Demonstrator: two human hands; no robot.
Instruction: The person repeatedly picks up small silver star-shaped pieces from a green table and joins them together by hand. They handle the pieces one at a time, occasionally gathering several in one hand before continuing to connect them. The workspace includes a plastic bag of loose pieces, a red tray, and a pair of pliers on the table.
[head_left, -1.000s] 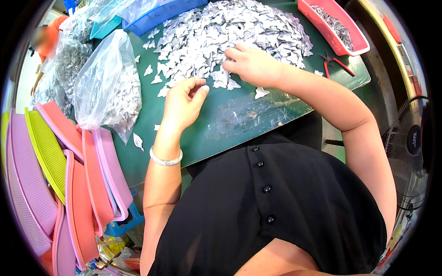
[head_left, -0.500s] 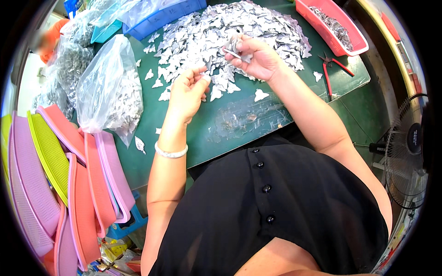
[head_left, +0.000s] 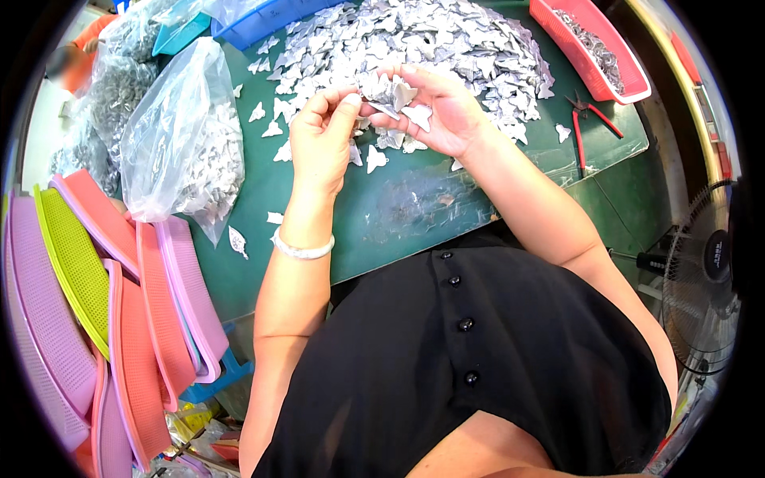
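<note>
A big heap of silver butterfly-shaped metal pieces (head_left: 430,40) covers the far middle of the green table (head_left: 398,215). Over its near edge, my right hand (head_left: 450,115) is cupped, palm up, with several butterfly-shaped pieces (head_left: 396,97) on its palm and fingers. My left hand (head_left: 319,143), a pale bangle (head_left: 303,248) on its wrist, meets the right hand's fingertips. Its thumb and forefinger are pinched together beside the held pieces; what lies between them is too hidden to make out. Loose butterfly pieces (head_left: 376,159) lie just below both hands.
Red-handled pliers (head_left: 580,135) lie right, near a pink basket (head_left: 629,94) of metal parts. To the left stand a clear bag (head_left: 171,127) of pieces and stacked plastic baskets (head_left: 147,350). A blue bin (head_left: 255,28) is behind; a fan (head_left: 701,279) stands right. Someone in orange (head_left: 80,68) is far left.
My hands have come together: the left moved up toward the right. The right hand has turned more palm-up, showing its butterfly pieces. The whole view has shifted slightly.
</note>
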